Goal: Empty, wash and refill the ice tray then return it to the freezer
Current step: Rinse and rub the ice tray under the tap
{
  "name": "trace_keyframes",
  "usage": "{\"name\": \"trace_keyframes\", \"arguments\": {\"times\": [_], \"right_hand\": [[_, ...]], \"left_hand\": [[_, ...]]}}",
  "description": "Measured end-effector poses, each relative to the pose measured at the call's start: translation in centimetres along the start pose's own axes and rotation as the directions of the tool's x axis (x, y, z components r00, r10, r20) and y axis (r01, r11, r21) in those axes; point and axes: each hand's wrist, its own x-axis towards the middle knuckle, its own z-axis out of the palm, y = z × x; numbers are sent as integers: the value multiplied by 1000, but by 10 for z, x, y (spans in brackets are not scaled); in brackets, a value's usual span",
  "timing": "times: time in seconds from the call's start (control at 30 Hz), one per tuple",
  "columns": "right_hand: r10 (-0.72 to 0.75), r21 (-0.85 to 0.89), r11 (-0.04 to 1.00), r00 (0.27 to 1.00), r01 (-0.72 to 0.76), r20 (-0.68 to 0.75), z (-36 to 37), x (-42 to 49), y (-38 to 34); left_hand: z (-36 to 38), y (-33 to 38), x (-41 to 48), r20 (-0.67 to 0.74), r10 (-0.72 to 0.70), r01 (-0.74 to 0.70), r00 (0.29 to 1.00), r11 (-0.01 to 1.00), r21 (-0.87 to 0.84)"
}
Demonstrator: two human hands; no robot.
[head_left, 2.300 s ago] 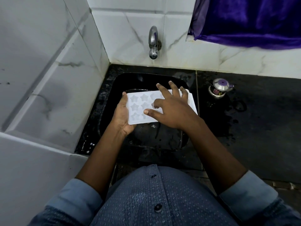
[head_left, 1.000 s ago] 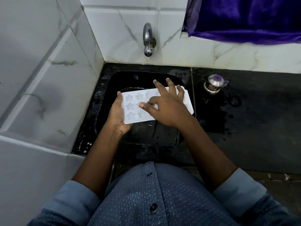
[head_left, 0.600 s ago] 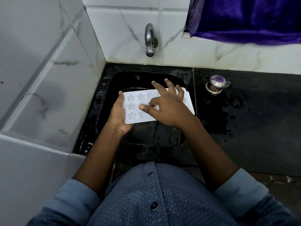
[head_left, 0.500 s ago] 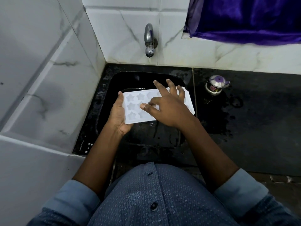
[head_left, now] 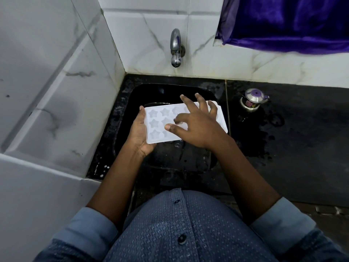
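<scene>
Head — left grip [head_left: 139, 133] holds tray [head_left: 160, 118] edge.

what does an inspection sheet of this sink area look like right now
surface: black countertop, wet patches beside the sink.
job's things: white ice tray with star-shaped cells, held above the sink; tap on the wall above, no stream seen.
clutter: small steel pot with a purple lid on the countertop, right of the sink.
hands: left hand grips the tray's left edge; right hand lies on the tray, fingers spread.
cables: nothing seen.
surroundings: white marble-look wall tiles; purple cloth hanging at upper right.
</scene>
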Motion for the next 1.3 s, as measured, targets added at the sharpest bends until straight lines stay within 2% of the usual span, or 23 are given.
{"name": "trace_keyframes", "arguments": {"times": [0.13, 0.33, 0.57, 0.73, 1.3], "right_hand": [[-26, 17, 1000, 1000, 26, -7, 0, 1, 1], [-28, 32, 999, 995, 31, -94, -7, -3, 16], [23, 15, 1000, 997, -22, -74, -12, -7, 31], [29, -5, 1000, 1000, -29, -3, -13, -7, 24], [71, -79, 994, 997, -70, 11, -8, -6, 13]], "left_hand": [[-3, -1, 3, 13, 5, -5, 1000, 1000, 15], [-14, -1, 7, -2, 26, -26, 1000, 1000, 2], [-16, 5, 4, -2, 46, -46, 999, 999, -10], [-11, 1, 4, 30, 23, -23, 999, 1000, -2], [-10, -1, 3, 20, 30, -30, 999, 999, 15]]}}
